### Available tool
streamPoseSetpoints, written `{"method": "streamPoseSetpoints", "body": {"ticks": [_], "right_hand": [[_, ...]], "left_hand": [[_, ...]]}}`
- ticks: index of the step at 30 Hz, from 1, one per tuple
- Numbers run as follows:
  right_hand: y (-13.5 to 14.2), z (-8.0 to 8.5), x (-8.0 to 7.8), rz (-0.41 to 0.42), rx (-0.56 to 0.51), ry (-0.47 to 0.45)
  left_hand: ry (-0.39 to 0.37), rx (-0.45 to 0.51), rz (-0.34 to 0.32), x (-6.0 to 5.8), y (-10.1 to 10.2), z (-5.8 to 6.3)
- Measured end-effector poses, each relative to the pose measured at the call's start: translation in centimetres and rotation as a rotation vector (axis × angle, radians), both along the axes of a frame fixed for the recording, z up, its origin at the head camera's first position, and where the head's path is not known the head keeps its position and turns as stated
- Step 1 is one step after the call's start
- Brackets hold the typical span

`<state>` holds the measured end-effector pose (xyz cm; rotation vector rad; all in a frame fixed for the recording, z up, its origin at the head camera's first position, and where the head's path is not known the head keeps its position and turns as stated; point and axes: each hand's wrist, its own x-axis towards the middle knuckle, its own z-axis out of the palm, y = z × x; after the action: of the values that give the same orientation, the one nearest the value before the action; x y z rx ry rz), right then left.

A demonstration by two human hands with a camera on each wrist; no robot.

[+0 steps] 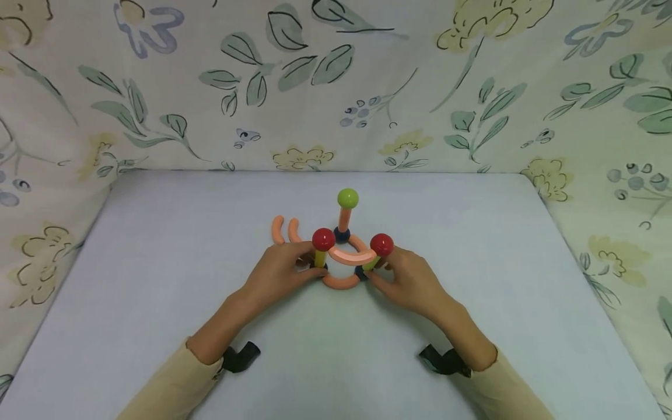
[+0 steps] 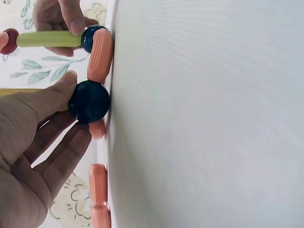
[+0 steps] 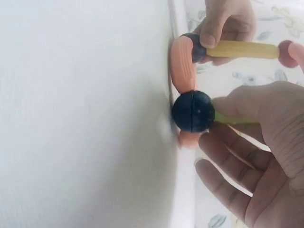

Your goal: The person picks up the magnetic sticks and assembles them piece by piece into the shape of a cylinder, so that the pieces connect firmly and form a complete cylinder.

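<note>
A small frame of balls and sticks stands on the table. My left hand [image 1: 278, 271] pinches the yellow stick [image 1: 319, 258] low down, at the left dark blue ball [image 2: 89, 101]. Opposite it, my right hand [image 1: 412, 280] grips the foot of the yellow-green stick [image 1: 371, 263], by another dark blue ball [image 3: 193, 111]. Red balls [image 1: 323, 240] top both sticks, and a curved orange stick [image 1: 350, 258] bridges them. Below, a curved orange stick [image 1: 341, 283] joins the blue balls. Behind, a straight orange stick [image 1: 344, 220] carries a green ball [image 1: 347, 198].
Two loose curved orange sticks [image 1: 277, 229] lie just beyond my left hand. The white table [image 1: 157, 280] extends around the frame, with a flowered cloth [image 1: 336, 87] hanging behind its far edge. Black straps with camera mounts [image 1: 241, 357] sit at both wrists.
</note>
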<state>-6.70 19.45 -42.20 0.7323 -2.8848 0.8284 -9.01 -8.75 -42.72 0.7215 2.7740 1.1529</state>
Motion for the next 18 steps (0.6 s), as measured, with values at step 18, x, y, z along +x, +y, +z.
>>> {"method": "streamPoseSetpoints", "body": {"ticks": [18], "right_hand": [[1.2,-0.1,-0.9,-0.022,-0.076,-0.013]], "left_hand": [[0.024,0.015,-0.003,-0.5,1.7,0.0]]}}
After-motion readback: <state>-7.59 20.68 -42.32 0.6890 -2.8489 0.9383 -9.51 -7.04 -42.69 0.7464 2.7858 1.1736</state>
